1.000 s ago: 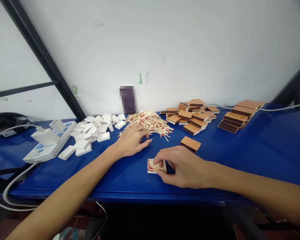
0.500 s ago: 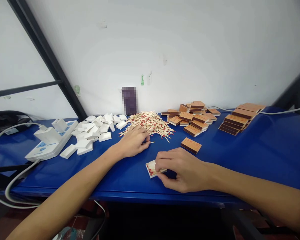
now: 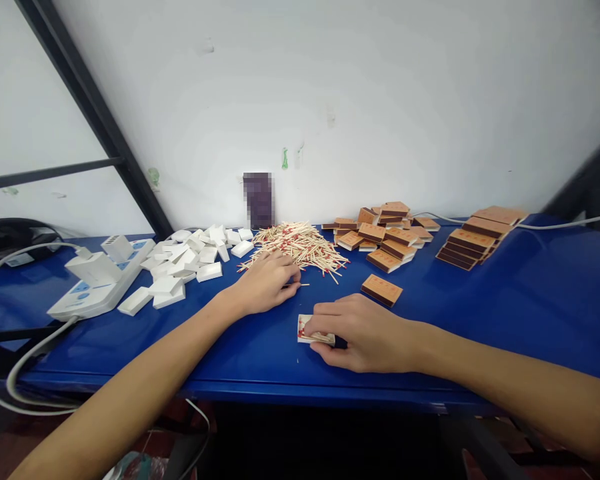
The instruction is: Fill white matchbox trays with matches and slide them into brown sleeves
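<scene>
My right hand (image 3: 363, 333) rests on the blue table (image 3: 530, 313) near its front edge, fingers closed on a small white matchbox tray (image 3: 314, 332) with red-tipped matches in it. My left hand (image 3: 267, 281) lies at the near edge of a loose pile of matches (image 3: 300, 243), its fingers curled over a few of them. One brown matchbox sleeve (image 3: 381, 290) lies alone just beyond my right hand.
A heap of empty white trays (image 3: 190, 263) sits left of the match pile. Brown sleeves are heaped (image 3: 387, 233) and stacked in a row (image 3: 473, 241) at the back right. A white power strip (image 3: 97, 280) with plugs and cables occupies the left.
My right hand has turned the tray and pressed it flat on the table. My left hand has curled tighter at the pile's edge.
</scene>
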The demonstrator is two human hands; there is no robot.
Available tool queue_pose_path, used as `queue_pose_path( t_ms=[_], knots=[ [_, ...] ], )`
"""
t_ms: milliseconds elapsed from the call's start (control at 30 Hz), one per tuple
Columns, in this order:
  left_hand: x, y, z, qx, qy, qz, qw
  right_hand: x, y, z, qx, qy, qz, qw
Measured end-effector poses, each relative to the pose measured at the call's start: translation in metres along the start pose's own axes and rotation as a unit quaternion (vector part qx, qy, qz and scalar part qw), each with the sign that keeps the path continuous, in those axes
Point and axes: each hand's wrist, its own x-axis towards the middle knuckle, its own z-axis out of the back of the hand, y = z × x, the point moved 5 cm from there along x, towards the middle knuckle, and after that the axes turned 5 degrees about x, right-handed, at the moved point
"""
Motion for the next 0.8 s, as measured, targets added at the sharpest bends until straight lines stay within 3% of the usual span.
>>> queue_pose_path(
  t_ms=[433, 600, 800],
  knots=[
    [0.0, -0.003, -0.002, -0.053, -0.024, -0.043, 0.997, 0.0, 0.002, 0.0, -0.022, 0.009, 0.016, 1.0],
    [-0.002, -0.012, 0.007, -0.072, -0.032, -0.058, 0.995, 0.0, 0.003, 0.002, 0.006, -0.022, 0.025, 0.999],
    [-0.01, -0.021, 0.026, -0.152, -0.044, -0.131, 0.979, 0.0, -0.002, 0.003, 0.0, -0.051, 0.014, 0.999]
  ],
)
